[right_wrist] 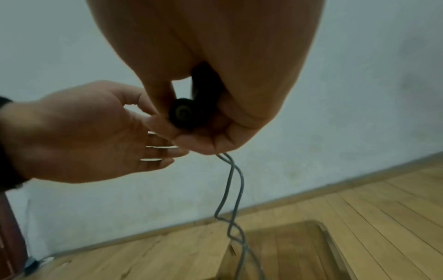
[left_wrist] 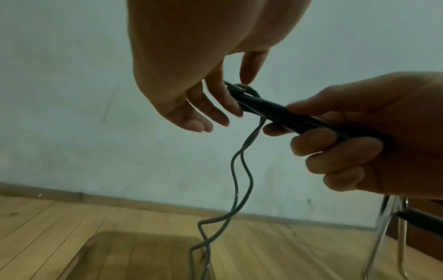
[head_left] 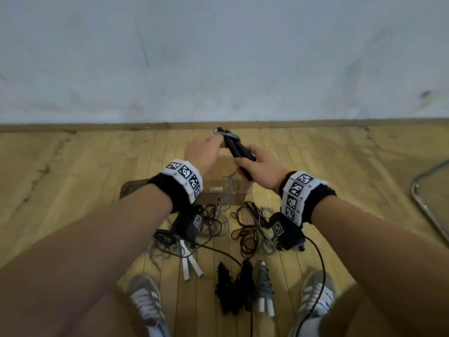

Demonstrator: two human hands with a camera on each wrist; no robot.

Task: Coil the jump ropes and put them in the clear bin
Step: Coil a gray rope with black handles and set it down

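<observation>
so I'm holding both black handles (head_left: 239, 152) bunched together in my right hand (head_left: 261, 166), fingers curling round them in a full fist, because keeping the pair side by side gives me one solid core to wind the cord onto and stops the ends flopping apart, and my left hand (head_left: 205, 155) is working at the top end of the handles, where the grey cord (left_wrist: 239, 170) is looping out; the wrist view is showing index and thumb closing on that little loop while the other fingers are hanging loose and a bit spread, so it's looking like a light pinch rather than a grab, I'm guessing to steer the first turn. I'm keeping all this raised right over the clear bin (head_left: 239, 193), with the two strands trailing down into it, so the slack is feeding up without snagging and the finished bundle can just drop in. The other ropes are lying on the floor (head_left: 73, 178) nearer my shoes: a loose tangle (head_left: 245, 229) plus three wound bundles (head_left: 243, 285) waiting in a row, none of them binned yet
</observation>
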